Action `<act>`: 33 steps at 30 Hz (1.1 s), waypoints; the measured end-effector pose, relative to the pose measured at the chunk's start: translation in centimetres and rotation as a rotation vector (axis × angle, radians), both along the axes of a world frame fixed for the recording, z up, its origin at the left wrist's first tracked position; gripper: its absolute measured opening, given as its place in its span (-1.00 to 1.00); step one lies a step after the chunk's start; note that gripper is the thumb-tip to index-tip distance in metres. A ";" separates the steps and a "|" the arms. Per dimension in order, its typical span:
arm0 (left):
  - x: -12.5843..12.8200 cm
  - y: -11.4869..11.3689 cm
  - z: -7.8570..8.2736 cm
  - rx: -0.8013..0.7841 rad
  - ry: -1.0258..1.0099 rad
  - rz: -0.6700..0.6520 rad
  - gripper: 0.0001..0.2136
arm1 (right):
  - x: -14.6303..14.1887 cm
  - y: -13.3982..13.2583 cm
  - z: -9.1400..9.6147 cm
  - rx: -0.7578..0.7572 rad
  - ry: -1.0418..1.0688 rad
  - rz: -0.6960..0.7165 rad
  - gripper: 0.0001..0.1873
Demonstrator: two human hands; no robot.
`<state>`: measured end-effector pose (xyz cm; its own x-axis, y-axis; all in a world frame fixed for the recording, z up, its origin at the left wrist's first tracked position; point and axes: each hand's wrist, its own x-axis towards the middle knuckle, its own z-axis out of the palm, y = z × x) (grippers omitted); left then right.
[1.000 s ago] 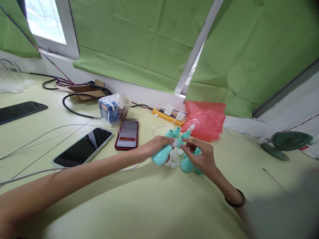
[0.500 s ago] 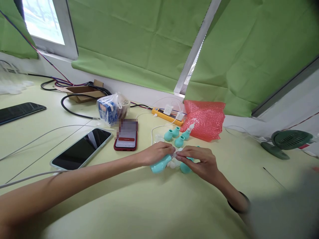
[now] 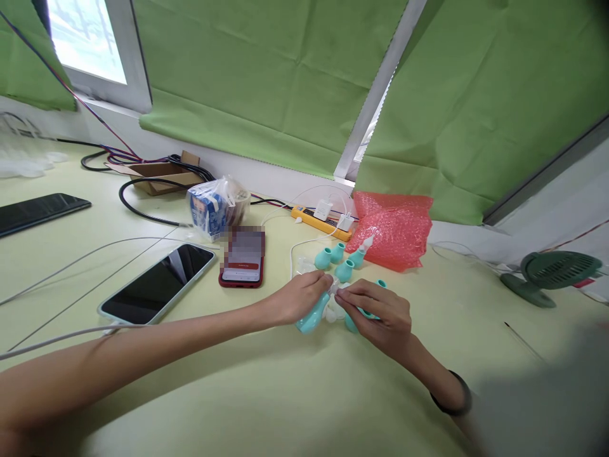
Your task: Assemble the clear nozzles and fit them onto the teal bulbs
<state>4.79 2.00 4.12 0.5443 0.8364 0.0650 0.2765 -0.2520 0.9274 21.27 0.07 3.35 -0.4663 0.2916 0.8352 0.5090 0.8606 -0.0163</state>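
My left hand is closed around a teal squeeze bulb, its neck pointing up and right. At that neck sits a small clear plastic tip, pinched by the fingers of my right hand; the fingers partly hide where tip and bulb meet. Just beyond my hands stand several open-necked teal bulbs. One bulb among them has a clear pointed nozzle in its neck. Below my fingers lie loose clear plastic pieces, and more teal bulbs are partly covered by my right hand.
A red-cased phone and a larger phone with a cable lie left of my hands. Farther back are a yellow power strip, a pink bubble-wrap bag and a bagged blue box. A green fan stands at right.
The bulb in my left hand has tilted more upright and shifted slightly right. My right fingers stay at the clear tip, and the hand has turned a little, uncovering more of a bulb behind it.
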 end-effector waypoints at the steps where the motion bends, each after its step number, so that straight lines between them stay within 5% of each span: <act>1: 0.0 -0.1 -0.1 0.017 0.011 0.005 -0.73 | 0.1 0.1 -0.1 0.010 -0.011 0.003 -0.80; 19: -0.3 0.1 0.3 0.189 0.177 -0.115 -0.75 | 1.2 0.5 -0.2 0.145 -0.463 -0.014 -0.85; 27: -0.3 0.3 0.2 0.025 0.091 -0.118 -0.74 | 1.0 0.2 0.3 -0.059 -0.246 -0.032 -0.86; 33: -0.5 0.4 0.4 0.063 0.116 -0.197 -0.75 | 0.8 0.1 0.9 -0.237 -0.060 0.109 -0.85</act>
